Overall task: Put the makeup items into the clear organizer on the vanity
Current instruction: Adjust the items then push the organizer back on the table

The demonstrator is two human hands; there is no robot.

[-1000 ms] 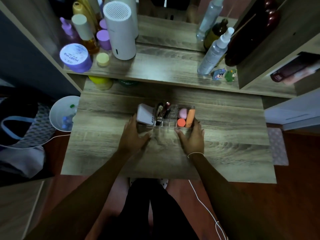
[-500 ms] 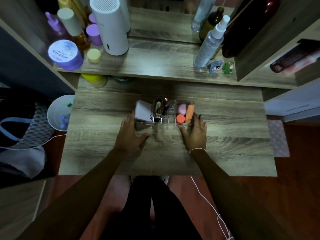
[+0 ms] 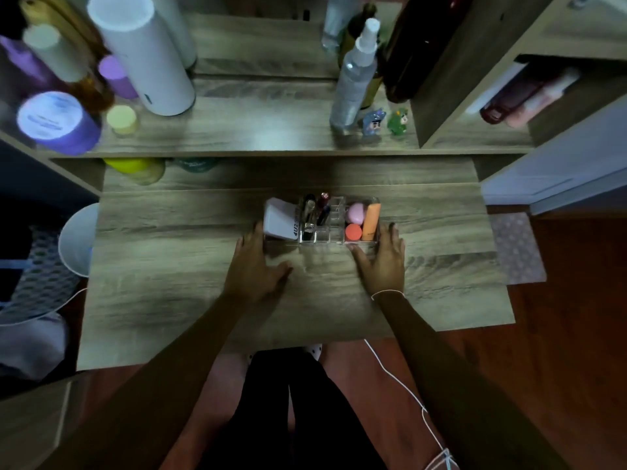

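- White bin (image 3: 76, 244), at the left edge of the vanity top (image 3: 176, 266); round, open-mouthed, partly cut off by the desk edge; contents too dim to tell.
- Upper shelf (image 3: 254, 130), left group: purple-lidded jar (image 3: 51, 122), small yellow-capped jar (image 3: 122, 119), tall white cylinder (image 3: 146, 59); all standing close together near the shelf's left end.
- Left hand (image 3: 254, 269), flat on the vanity top with fingers spread apart; fingertips touching the left end of the clear organizer (image 3: 322, 222); nothing clamped.
- Clear organizer, resting on the vanity top near its middle, toward the back; divided into compartments.
- Left compartment: white compact (image 3: 281, 222), tilted, its top rising above the rim.
- Middle small cells: dark lipstick tubes (image 3: 315, 213) standing upright; several cells beside them bare.
- Right compartment: pink sponge (image 3: 355, 213), round orange-red piece (image 3: 353, 231) in front of it, orange tube (image 3: 371, 221) leaning along the right wall.
- Right hand (image 3: 381, 262), fingers spread apart, resting against the organizer's right front corner; thin white band at the wrist; grips nothing.
- Upper shelf, right group: clear spray bottle (image 3: 354, 79); two small figurines (image 3: 385, 122) just beside its base.
- Open room: bare wood left of the left hand, right of the right hand, and between the hands and the near edge.
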